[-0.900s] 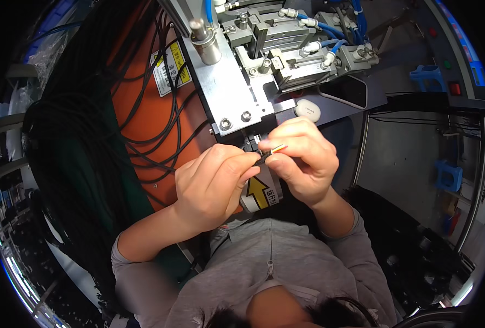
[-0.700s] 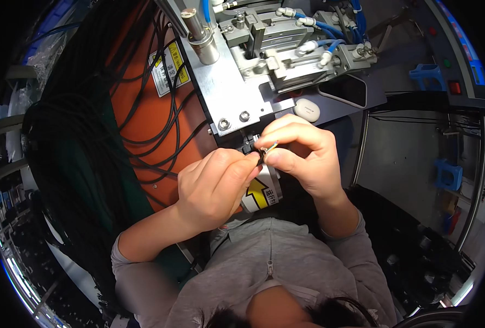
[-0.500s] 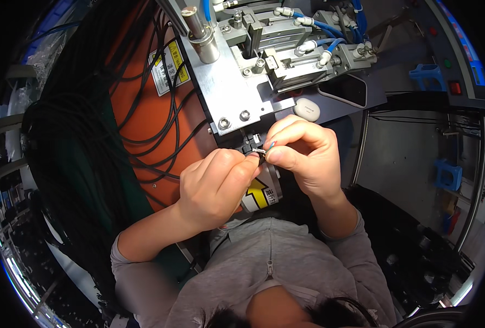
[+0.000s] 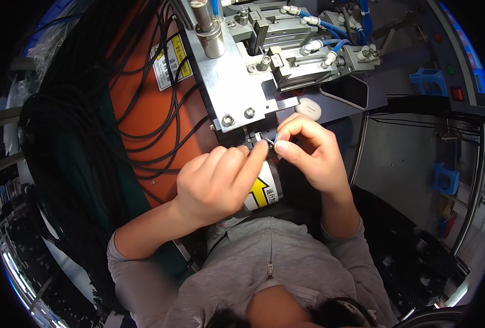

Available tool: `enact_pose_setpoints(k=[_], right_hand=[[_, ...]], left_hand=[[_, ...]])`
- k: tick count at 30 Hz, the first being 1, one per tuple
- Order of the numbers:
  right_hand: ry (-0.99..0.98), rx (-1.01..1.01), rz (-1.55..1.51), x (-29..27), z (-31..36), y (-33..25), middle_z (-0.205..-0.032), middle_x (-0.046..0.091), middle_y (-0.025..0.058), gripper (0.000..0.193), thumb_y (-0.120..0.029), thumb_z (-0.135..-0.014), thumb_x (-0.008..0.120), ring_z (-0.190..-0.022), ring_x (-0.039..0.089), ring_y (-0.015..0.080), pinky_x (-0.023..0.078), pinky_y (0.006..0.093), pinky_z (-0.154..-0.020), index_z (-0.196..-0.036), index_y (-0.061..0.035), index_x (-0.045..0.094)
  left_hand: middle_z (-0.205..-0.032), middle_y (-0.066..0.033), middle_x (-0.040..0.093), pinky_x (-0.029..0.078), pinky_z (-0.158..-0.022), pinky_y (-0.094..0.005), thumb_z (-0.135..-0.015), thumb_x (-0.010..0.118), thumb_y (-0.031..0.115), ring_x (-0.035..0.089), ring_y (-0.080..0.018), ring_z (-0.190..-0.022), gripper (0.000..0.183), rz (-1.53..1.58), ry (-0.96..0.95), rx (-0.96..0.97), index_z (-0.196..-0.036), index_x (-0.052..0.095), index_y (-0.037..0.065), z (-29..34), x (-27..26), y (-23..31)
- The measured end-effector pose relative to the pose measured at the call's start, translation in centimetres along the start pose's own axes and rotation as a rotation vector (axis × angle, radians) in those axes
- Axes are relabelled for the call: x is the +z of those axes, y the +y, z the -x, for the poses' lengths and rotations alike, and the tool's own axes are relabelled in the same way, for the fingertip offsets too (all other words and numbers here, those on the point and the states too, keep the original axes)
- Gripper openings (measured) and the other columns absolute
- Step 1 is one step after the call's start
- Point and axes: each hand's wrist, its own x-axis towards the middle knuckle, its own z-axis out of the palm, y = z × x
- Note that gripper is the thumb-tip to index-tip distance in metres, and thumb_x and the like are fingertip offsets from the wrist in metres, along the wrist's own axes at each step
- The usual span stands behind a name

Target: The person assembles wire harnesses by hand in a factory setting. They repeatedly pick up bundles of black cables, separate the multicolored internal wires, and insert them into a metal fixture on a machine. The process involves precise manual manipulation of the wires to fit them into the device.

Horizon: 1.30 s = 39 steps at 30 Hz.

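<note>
My right hand [image 4: 313,156] is closed, thumb and index finger pinching thin wires [image 4: 275,138], one of them blue. My left hand [image 4: 215,180] has its index finger stretched toward the wire ends, its tip at a small black fixture [image 4: 251,138] below the metal plate. The other left fingers are curled in, and whatever they hold is hidden. Both hands meet just in front of the machine's metal plate [image 4: 234,87].
Pneumatic cylinders [image 4: 308,65] with blue hoses stand at the back. Black cables [image 4: 166,131] cross the orange surface [image 4: 136,109] at left. A phone [image 4: 349,90] and a white oval case [image 4: 308,109] lie behind my right hand. Blue stools [image 4: 444,179] stand at right.
My left index finger has straightened forward from its curled grip near the wires. My right hand has shifted slightly right and still pinches the wires. The view has shifted a little.
</note>
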Motion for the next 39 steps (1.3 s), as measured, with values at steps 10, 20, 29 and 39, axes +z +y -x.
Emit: enact_pose_setpoints(k=[10, 20, 29, 39], right_hand=[[0.124, -0.319, 0.565, 0.6, -0.9, 1.8, -0.081, 0.064, 0.0101, 0.005, -0.001, -0.077, 0.067, -0.073, 0.061, 0.0216, 0.048, 0.0302, -0.067, -0.082, 0.0018, 0.066], [0.215, -0.432, 0.706, 1.9, -1.0, 2.1, -0.07, 0.057, 0.0084, 0.007, 0.0, -0.073, 0.066, -0.066, 0.054, 0.0257, 0.044, 0.0346, -0.062, -0.073, -0.0009, 0.059], [0.222, -0.101, 0.252, 1.7, -0.9, 3.8, -0.07, 0.055, 0.0044, 0.007, -0.003, -0.081, 0.062, -0.067, 0.053, 0.0127, 0.042, 0.0267, -0.061, -0.077, 0.0012, 0.057], [0.28, -0.392, 0.51, 1.9, -1.1, 3.9, -0.072, 0.057, 0.0074, 0.005, 0.001, -0.075, 0.065, -0.067, 0.055, 0.0185, 0.044, 0.0289, -0.063, -0.076, -0.0012, 0.06]], left_hand=[[-0.066, -0.0002, 0.037, 0.034, -0.043, -0.0236, -0.072, 0.065, 0.002, 0.042, -0.0092, -0.054, 0.031, -0.077, -0.132, -0.043, -0.102, 0.07, 0.007, 0.5, 0.9, 1.0], [-0.069, -0.0005, 0.039, 0.035, -0.043, -0.0233, -0.072, 0.062, -0.002, 0.045, -0.0093, -0.055, 0.034, -0.11, -0.159, -0.116, -0.103, 0.069, 0.008, 0.6, 1.0, 1.0], [-0.067, -0.0009, 0.04, 0.036, -0.043, -0.0237, -0.071, 0.066, 0.004, 0.047, -0.0099, -0.053, 0.025, -0.018, -0.081, -0.079, -0.096, 0.07, 0.006, 0.3, 1.4, 0.1], [-0.066, -0.0008, 0.039, 0.036, -0.042, -0.0244, -0.073, 0.066, 0.006, 0.047, -0.0098, -0.054, 0.025, -0.049, -0.094, -0.079, -0.097, 0.068, 0.005, 0.3, 1.2, 0.6]])
